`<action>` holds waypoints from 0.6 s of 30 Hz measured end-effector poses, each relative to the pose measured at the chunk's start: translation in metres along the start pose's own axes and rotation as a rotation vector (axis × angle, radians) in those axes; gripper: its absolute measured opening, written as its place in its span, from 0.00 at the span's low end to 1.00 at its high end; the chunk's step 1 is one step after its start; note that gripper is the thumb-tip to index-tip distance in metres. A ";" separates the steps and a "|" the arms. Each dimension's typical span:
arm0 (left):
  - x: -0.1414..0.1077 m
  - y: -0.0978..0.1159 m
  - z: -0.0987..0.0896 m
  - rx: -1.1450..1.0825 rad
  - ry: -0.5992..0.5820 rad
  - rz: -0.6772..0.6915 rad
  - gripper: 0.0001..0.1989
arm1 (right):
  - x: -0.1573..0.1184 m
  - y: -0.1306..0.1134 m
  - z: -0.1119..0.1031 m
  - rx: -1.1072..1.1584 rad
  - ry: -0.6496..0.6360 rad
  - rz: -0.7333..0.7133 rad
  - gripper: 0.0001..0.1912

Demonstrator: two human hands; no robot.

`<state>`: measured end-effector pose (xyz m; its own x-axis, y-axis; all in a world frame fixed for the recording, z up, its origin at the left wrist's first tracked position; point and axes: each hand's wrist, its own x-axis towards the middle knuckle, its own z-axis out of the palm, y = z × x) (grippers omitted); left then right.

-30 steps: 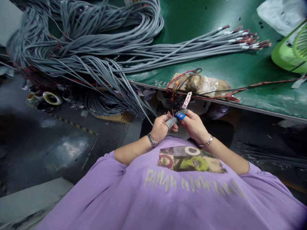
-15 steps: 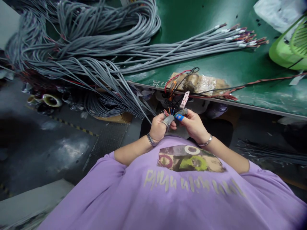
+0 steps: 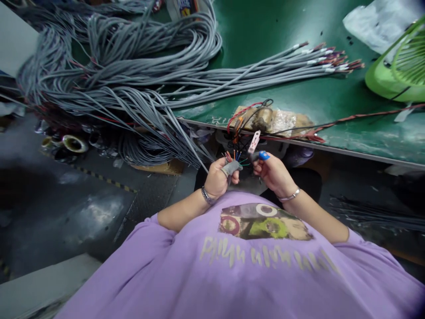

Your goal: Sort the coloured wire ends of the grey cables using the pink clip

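Note:
My left hand [image 3: 217, 178] is closed on the end of a grey cable, with a grey cover on its thumb. Thin coloured wires [image 3: 235, 156], among them red, orange, blue and green, fan out above its fingertips. My right hand [image 3: 274, 173] is a little to the right, apart from the wires. Its thumb has a blue cover and its forefinger a dark grey one, the two pressed together. Whether something small is pinched there is hidden. Just above these fingertips a pale pink slotted piece [image 3: 254, 141] stands at the table edge; contact cannot be made out.
Long bundles of grey cable [image 3: 142, 62] lie over the green table [image 3: 282, 26], their stripped ends [image 3: 338, 60] pointing right. A taped block [image 3: 282, 120] with cords sits at the near edge. A green fan [image 3: 395, 73] and plastic bag [image 3: 372, 26] are at the right.
My right hand has moved right, away from the wires and my left hand, towards the pink piece. A green wire now sticks out to the right. The left hand keeps its hold.

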<state>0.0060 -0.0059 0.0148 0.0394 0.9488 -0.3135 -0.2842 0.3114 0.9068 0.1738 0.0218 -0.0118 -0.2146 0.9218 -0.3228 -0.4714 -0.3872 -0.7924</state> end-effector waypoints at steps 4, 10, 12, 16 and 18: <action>0.000 0.008 0.003 -0.002 -0.119 -0.040 0.18 | 0.015 -0.015 0.002 -0.001 -0.054 0.090 0.28; 0.007 0.015 0.008 -0.042 -0.282 -0.118 0.20 | 0.025 -0.026 0.017 -0.086 -0.167 -0.005 0.30; 0.011 0.016 0.009 -0.048 -0.286 -0.128 0.20 | 0.027 -0.020 0.019 -0.128 -0.032 -0.163 0.29; 0.016 0.015 0.008 -0.052 -0.309 -0.149 0.20 | 0.030 -0.011 0.021 -0.150 0.063 -0.249 0.31; 0.017 0.014 0.007 -0.054 -0.316 -0.157 0.20 | 0.031 -0.011 0.025 -0.088 0.009 -0.136 0.33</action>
<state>0.0098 0.0147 0.0240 0.3787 0.8617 -0.3377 -0.3014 0.4598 0.8353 0.1514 0.0539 -0.0003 -0.1462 0.9658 -0.2142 -0.4187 -0.2565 -0.8711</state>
